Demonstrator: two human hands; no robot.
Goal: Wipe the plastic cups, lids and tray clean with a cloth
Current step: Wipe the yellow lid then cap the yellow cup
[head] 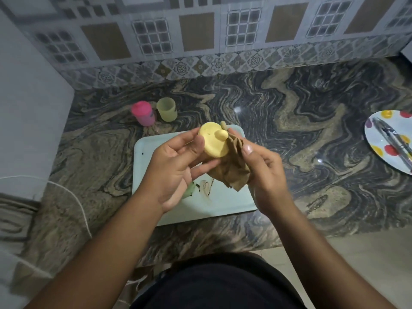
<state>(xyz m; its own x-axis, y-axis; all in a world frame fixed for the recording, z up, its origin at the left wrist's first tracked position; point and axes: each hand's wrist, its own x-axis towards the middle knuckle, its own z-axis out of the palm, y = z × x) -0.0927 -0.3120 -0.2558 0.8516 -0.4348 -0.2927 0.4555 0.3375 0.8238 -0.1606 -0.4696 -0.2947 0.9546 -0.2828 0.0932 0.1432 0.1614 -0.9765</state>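
Holding the yellow spout lid (214, 142) just above the tray (147, 159), left hand (176, 172) curled round its rim and spout turned up, probably to give the brown cloth (233, 167) pinched in the right hand (265, 172) easy access all round.

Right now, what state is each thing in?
Yellow lid: held by the left hand.
Cloth: crumpled, gripped by the right hand, touching the yellow lid.
Tray: flat on the counter, brown smears.
Pink cup: upright, capped.
Yellow-green cup: upright, lidless.
Spotted plate: tongs lying on it.
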